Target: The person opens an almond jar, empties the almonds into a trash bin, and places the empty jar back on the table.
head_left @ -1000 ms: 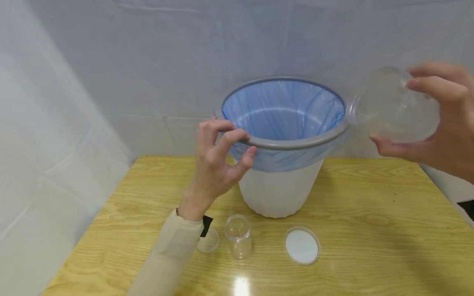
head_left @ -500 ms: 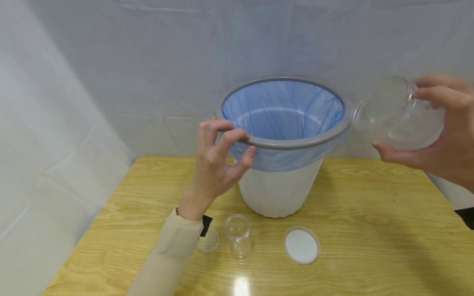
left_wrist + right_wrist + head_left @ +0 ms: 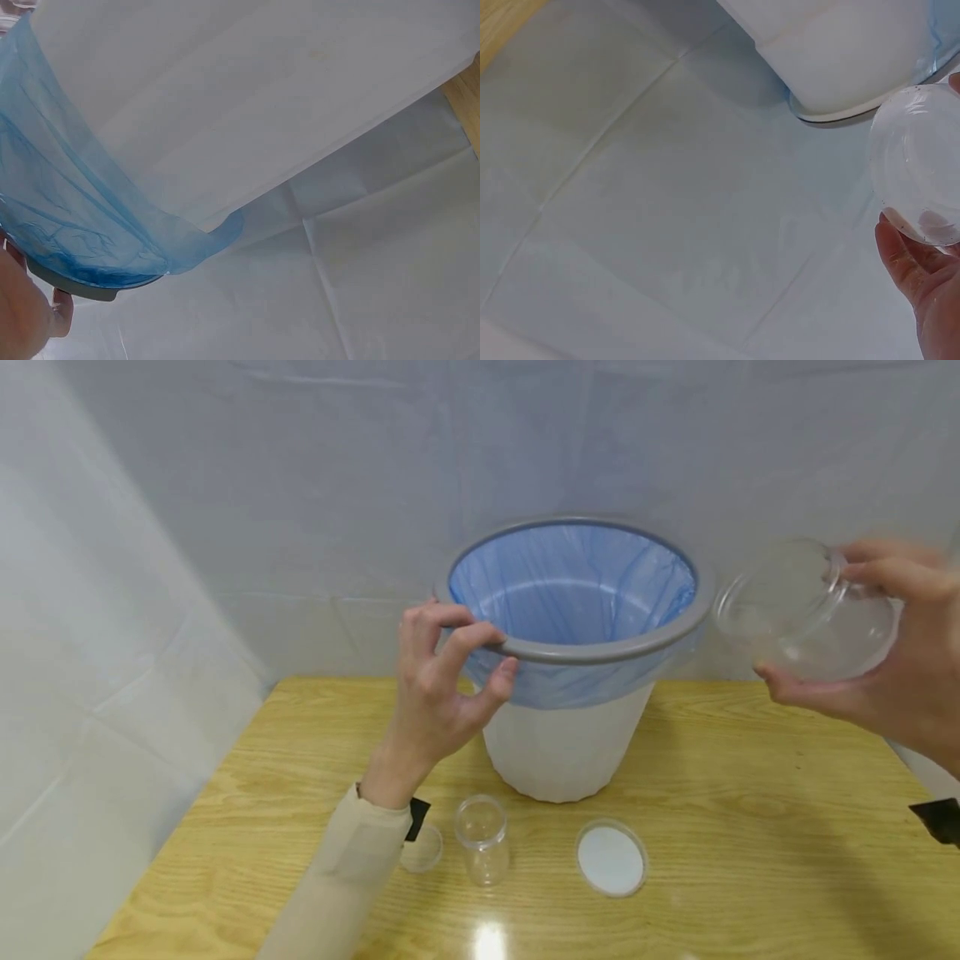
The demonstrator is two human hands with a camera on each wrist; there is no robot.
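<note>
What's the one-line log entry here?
left hand: grips grey bin rim | right hand: holds clear plastic bowl beside bin, tilted

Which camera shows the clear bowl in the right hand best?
The head view: the clear bowl shows whole, tilted beside the bin's grey rim, pinched by the right hand. The right wrist view shows most of it from close up, cut off at the frame's right edge. The left wrist view does not show it.
</note>
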